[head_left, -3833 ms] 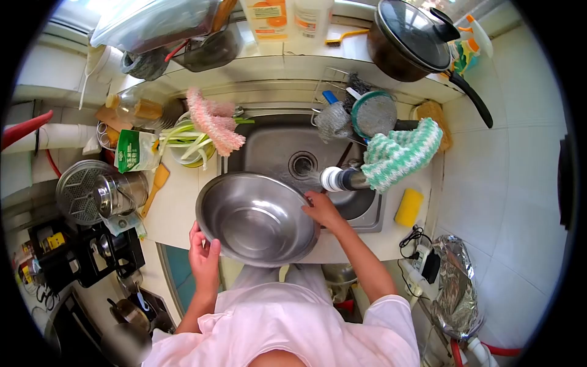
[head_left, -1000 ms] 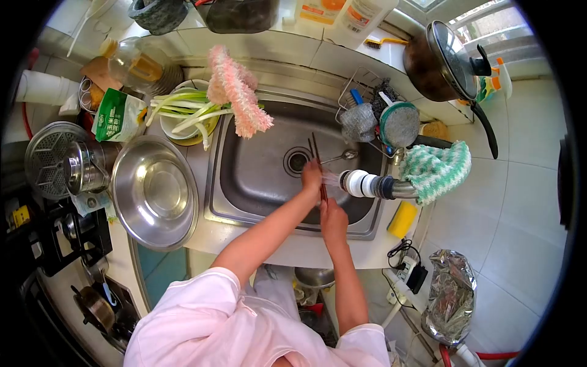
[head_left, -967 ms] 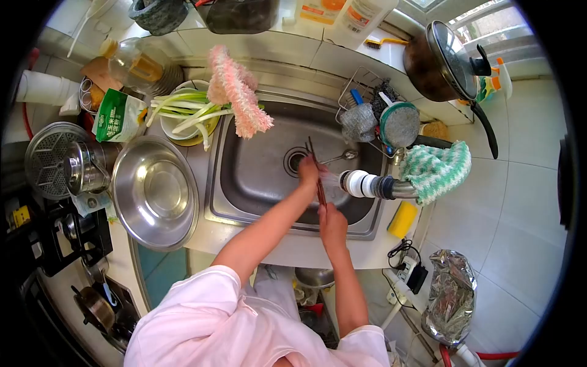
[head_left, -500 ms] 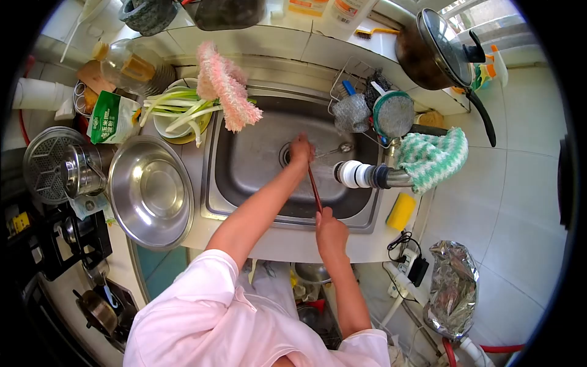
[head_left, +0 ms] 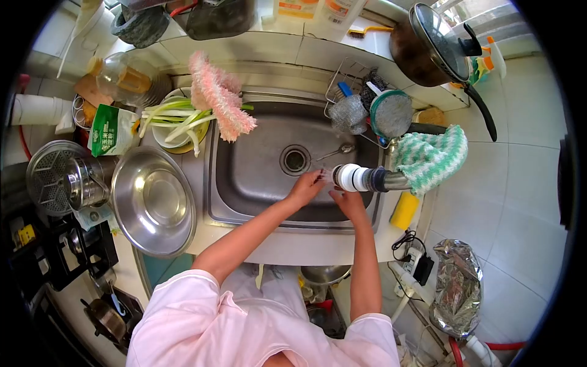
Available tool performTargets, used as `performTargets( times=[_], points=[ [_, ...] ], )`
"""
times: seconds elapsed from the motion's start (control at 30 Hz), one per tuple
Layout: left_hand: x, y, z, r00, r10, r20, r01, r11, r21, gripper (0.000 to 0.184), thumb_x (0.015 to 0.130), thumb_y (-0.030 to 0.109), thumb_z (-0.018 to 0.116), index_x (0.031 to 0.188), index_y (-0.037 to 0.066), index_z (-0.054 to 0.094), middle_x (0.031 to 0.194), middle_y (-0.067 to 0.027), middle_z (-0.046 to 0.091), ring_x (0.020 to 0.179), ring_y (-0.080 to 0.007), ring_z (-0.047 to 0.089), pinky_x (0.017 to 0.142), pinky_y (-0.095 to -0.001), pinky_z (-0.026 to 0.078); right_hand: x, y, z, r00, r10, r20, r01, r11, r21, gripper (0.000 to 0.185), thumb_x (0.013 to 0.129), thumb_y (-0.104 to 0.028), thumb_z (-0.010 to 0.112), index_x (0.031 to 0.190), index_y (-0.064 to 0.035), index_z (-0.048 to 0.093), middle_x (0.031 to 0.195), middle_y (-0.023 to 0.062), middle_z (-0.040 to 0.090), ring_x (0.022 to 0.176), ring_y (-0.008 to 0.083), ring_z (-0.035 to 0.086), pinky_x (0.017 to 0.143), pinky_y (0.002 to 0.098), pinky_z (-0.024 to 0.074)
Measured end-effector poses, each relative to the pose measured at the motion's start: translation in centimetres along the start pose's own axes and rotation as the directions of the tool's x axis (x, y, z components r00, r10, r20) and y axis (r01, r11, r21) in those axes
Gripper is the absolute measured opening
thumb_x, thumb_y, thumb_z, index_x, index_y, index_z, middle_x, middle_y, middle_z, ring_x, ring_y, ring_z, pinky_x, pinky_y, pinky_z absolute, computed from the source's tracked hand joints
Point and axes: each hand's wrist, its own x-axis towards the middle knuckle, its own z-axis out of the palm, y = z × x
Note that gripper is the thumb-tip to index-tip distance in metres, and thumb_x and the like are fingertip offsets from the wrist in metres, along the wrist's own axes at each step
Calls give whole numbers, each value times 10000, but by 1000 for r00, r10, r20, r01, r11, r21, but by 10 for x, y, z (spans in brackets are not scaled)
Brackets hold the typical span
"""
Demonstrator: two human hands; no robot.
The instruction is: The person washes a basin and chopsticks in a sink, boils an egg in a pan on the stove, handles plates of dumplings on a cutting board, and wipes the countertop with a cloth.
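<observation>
Faucet (head_left: 361,178), right of centre | left hand (head_left: 304,189) curled, right hand (head_left: 351,203) loosely bent, contents unclear | deflected stream (head_left: 327,176) could splash sink rim (head_left: 278,224)

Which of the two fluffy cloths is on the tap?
The green-and-white cloth, draped over the tap; the pink cloth hangs by the spring onions, away from it.

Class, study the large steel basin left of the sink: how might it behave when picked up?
The steel basin would probably stay stiff, as its metal wall holds an even, round shape. It may feel light for its size, since it looks thin and empty. Its smooth, shiny surface could be slippery if wet.
</observation>
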Motion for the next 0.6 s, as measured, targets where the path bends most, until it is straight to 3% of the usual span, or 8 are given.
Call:
performTargets(
  times=[0.07,0.13,0.17,0.23,0.3,0.4,0.5,0.6],
  points=[
    [1,14,-4,999,42,0,-42,998,44,220,845,80,546,1039,-17,582,929,-190,634,839,-247,611,755,-342,467,11,36,-1,990,-116,-84,99,977,-187,375,780,-125,644,1138,-54,555,1044,204,587,1026,371,543,893,432,425],
    [8,-1,-1,979,194,-61,-187,977,99,217,840,65,538,1038,-8,592,966,-205,631,890,-315,614,785,-359,465,30,77,9,997,65,35,-61,992,-109,299,775,-143,639,1059,-64,583,1006,186,588,957,351,562,859,426,440],
    [10,-1,-1,977,213,-2,-211,971,114,218,839,63,537,1039,-4,594,976,-204,629,913,-334,604,799,-367,461,43,89,12,978,167,127,-160,985,-65,289,777,-143,635,1050,-65,581,996,183,587,944,345,562,849,421,440],
    [15,2,-7,963,248,108,-262,953,151,222,835,61,536,1041,5,598,997,-204,625,957,-374,583,825,-382,455,65,96,14,867,325,377,-342,939,-22,268,780,-144,626,1032,-67,576,977,176,586,919,333,562,830,411,438],
    [14,0,-9,963,246,110,-260,956,138,235,840,60,530,1061,12,595,1017,-194,627,973,-316,598,842,-374,446,84,95,14,697,407,590,-481,876,-36,247,784,-144,618,1015,-69,572,957,169,584,894,321,562,810,401,437],
    [11,-9,-7,972,220,80,-229,964,133,211,845,79,531,1033,13,600,992,-194,627,937,-310,606,816,-376,447,102,93,14,510,449,734,-575,812,-97,216,789,-144,605,989,-72,565,928,159,581,857,303,563,781,386,435],
    [9,-16,-7,980,187,70,-197,961,192,176,845,105,540,978,7,600,915,-192,627,849,-317,602,759,-385,449,103,97,27,511,459,727,-565,817,-118,186,794,-144,592,963,-75,558,899,148,579,819,284,563,751,372,432],
    [7,-14,-10,979,188,78,-202,952,232,185,844,136,565,978,14,604,892,-198,624,825,-355,590,718,-408,453,91,107,43,625,466,626,-516,849,-116,156,799,-145,579,936,-78,551,869,138,576,782,266,563,722,357,430]
  ],
)
